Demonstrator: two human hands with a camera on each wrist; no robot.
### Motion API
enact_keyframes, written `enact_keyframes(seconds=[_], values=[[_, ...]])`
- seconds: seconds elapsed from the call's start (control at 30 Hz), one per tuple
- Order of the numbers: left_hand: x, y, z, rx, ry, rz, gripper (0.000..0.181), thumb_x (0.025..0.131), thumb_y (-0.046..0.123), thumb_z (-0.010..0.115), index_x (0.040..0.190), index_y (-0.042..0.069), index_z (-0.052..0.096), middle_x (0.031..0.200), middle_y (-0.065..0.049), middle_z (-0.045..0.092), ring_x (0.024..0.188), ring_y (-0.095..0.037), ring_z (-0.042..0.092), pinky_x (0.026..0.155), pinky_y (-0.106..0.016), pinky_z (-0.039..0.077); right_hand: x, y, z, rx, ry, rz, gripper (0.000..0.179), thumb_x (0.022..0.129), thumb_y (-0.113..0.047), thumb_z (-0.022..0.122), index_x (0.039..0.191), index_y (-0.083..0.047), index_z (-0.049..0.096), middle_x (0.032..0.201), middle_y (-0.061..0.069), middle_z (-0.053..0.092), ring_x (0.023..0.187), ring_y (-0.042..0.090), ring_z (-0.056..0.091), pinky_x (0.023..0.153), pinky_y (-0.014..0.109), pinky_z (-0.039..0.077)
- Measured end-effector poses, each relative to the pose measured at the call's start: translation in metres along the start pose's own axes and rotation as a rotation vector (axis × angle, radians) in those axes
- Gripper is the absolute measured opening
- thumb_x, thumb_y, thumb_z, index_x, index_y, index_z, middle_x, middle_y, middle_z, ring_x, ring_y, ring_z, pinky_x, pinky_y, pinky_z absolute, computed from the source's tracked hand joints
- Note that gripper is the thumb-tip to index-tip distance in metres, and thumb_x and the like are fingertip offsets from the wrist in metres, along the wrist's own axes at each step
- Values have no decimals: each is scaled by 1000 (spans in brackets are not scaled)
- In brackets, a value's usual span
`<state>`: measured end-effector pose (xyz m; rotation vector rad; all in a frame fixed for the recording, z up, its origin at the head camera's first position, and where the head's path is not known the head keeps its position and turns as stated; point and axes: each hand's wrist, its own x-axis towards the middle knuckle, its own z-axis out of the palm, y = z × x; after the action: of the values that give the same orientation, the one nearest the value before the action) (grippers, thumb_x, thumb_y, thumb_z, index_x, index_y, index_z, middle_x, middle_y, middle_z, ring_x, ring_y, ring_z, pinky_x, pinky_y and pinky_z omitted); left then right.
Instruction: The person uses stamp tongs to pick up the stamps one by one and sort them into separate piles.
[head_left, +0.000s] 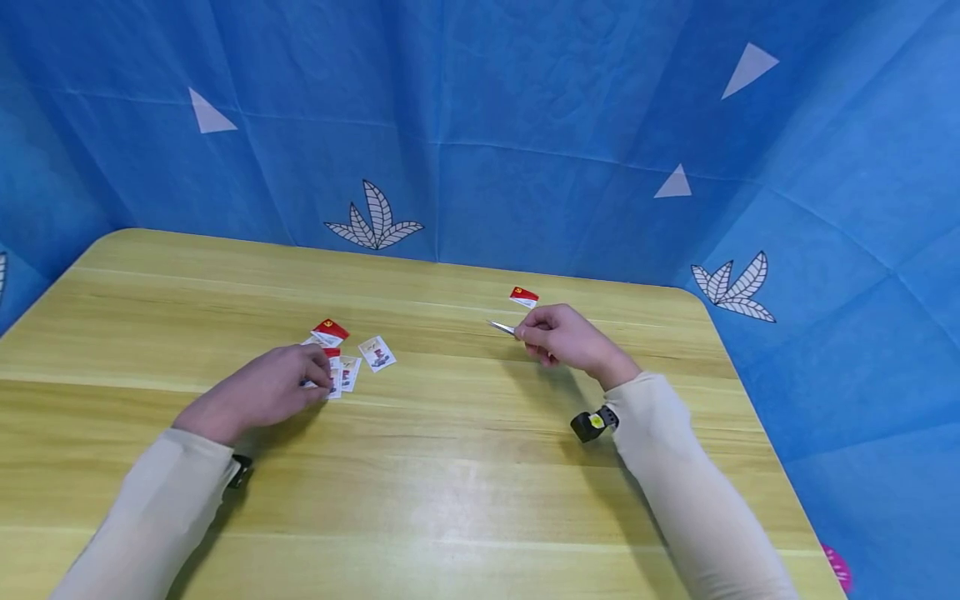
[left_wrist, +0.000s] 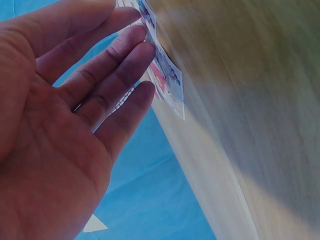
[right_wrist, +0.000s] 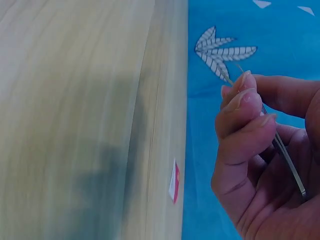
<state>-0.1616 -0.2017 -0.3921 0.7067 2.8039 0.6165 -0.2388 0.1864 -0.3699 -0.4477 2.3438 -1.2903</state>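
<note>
My left hand (head_left: 266,387) is over a small overlapping group of postage stamps, its fingertips right at them. In the left wrist view its fingers are fairly straight, close to stamps (left_wrist: 170,80) with perforated edges. A red-and-white stamp (head_left: 330,332) lies at the group's far side, and a pale stamp (head_left: 377,354) sits apart to its right. My right hand (head_left: 566,337) pinches slim metal tweezers (head_left: 501,327) between thumb and fingers, tips pointing left, above the table. Their shank (right_wrist: 291,167) runs back through the palm. Part of the stamp group is hidden under my left hand.
Another red-and-white stamp (head_left: 524,297) lies near the table's far edge, just beyond the right hand. The wooden table (head_left: 450,483) has rounded far corners. A blue curtain (head_left: 525,167) with leaf and triangle prints hangs behind it and along the right.
</note>
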Motion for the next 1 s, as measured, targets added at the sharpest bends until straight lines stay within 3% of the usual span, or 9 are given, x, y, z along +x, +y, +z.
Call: enact_keyframes(seconds=[0.63,1.0], values=[[3,1,2,-6,-10,-46,8,87,7,73,92,4,78,104,-8,61,92,-27,56,83,-46,50,9,-16,40,-24,-118,-9,23,101,-13,53,104,8,62,73,10,55,51,16,44,51,34,38],[3,0,1,10,-2,-24,7,85,8,74,90,4,78,104,-8,60,92,-26,56,83,-46,49,15,-21,57,-33,-151,-30,20,100,-12,54,101,6,64,70,8,54,50,15,44,50,32,38]])
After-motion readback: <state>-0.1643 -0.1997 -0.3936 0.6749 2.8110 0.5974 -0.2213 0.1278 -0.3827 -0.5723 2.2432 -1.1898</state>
